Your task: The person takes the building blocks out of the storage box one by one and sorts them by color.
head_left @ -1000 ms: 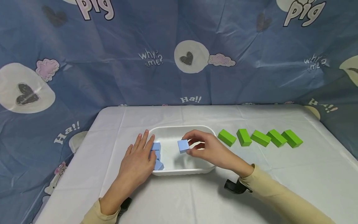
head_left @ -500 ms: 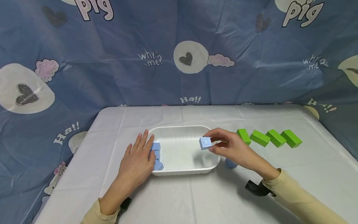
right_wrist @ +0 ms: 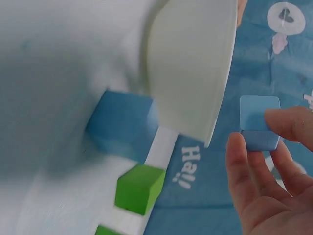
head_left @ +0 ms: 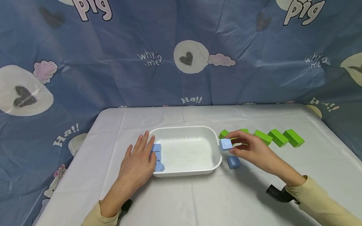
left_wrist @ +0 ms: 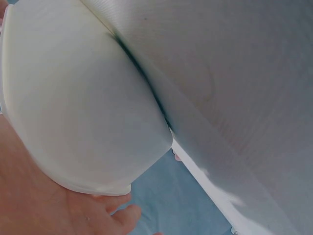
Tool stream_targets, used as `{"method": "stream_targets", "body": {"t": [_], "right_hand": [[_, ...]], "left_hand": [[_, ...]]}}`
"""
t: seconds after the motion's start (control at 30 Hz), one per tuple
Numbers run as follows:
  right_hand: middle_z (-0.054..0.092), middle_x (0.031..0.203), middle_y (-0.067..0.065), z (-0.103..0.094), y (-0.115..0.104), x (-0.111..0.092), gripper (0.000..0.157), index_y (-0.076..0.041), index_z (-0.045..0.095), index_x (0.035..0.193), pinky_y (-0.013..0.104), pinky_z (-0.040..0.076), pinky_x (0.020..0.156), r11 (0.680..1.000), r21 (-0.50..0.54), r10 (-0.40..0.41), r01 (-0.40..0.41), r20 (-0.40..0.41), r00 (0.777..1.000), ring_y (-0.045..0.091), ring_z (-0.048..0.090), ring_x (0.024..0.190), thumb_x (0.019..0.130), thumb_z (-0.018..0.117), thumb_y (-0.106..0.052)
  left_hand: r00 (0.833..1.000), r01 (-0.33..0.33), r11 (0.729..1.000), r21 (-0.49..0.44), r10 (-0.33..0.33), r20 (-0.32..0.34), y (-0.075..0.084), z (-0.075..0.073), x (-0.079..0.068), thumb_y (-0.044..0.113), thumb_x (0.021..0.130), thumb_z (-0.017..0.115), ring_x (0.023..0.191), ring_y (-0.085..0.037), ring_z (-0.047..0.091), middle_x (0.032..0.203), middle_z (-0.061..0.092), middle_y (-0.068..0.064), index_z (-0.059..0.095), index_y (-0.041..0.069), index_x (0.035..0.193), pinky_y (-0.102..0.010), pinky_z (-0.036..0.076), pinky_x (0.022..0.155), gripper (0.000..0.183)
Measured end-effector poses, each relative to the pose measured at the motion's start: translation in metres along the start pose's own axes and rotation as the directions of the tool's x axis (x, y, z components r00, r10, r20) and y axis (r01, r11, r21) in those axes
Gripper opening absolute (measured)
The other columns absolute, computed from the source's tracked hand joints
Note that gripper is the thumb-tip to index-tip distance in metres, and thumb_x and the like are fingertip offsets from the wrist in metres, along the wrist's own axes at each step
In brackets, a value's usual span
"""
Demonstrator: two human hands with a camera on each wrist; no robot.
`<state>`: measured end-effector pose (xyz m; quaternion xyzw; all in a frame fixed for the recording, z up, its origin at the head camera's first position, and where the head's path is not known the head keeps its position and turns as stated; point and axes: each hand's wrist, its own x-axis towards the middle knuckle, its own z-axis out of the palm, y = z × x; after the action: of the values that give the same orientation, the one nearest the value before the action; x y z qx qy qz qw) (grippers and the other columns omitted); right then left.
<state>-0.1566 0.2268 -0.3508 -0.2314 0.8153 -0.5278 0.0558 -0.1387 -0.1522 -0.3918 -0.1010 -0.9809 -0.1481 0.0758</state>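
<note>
My right hand (head_left: 251, 149) pinches a light blue block (head_left: 225, 144) between thumb and fingertips, held up beside the right rim of the white tray (head_left: 192, 127). In the right wrist view the same blue block (right_wrist: 259, 122) shows above the fingers. My left hand (head_left: 138, 163) lies with straight fingers over the tray's left edge. Several blue blocks (head_left: 157, 157) sit in a column inside the tray by that hand, partly covered by it. In the left wrist view the tray wall (left_wrist: 88, 98) fills much of the frame and hides part of the hand.
Another blue block (head_left: 233, 162) lies on the white tablecloth (head_left: 175, 201) just right of the tray. Several green blocks (head_left: 278, 137) stand in a row at the right, partly behind the right hand. A blue printed cloth (head_left: 118, 75) hangs behind the table.
My right hand has carried the blue block from over the tray rightward past its right rim. The blue block on the table has come into view. My left hand stays in place.
</note>
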Motion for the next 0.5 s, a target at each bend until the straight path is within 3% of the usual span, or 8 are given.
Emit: {"method": "stream_targets", "body": {"t": [0.23,0.5], "right_hand": [[0.059,0.121,0.009,-0.016,0.015,-0.014,0.035,-0.008,0.061,0.122,0.031,0.055,0.085,0.999,-0.046,-0.014,0.013,-0.022,1.000,0.028,0.063,0.109,0.089,0.071,-0.001],[0.060,0.122,0.010,-0.033,0.028,-0.033,0.033,-0.010,0.062,0.122,0.031,0.055,0.083,0.992,-0.125,0.033,-0.032,0.003,0.999,0.018,0.063,0.111,0.091,0.068,-0.001]], "left_hand": [[1.000,-0.007,1.000,-0.002,0.007,-0.003,-0.001,0.000,0.000,0.026,0.100,0.039,0.149,-0.030,0.014,0.162,0.021,-0.012,0.036,0.007,0.153,-0.063,0.017,0.111,0.056],[1.000,-0.003,1.000,-0.010,0.003,-0.003,0.000,0.000,0.000,0.026,0.100,0.039,0.149,-0.030,0.014,0.162,0.021,-0.012,0.036,0.008,0.153,-0.063,0.017,0.111,0.056]]}}
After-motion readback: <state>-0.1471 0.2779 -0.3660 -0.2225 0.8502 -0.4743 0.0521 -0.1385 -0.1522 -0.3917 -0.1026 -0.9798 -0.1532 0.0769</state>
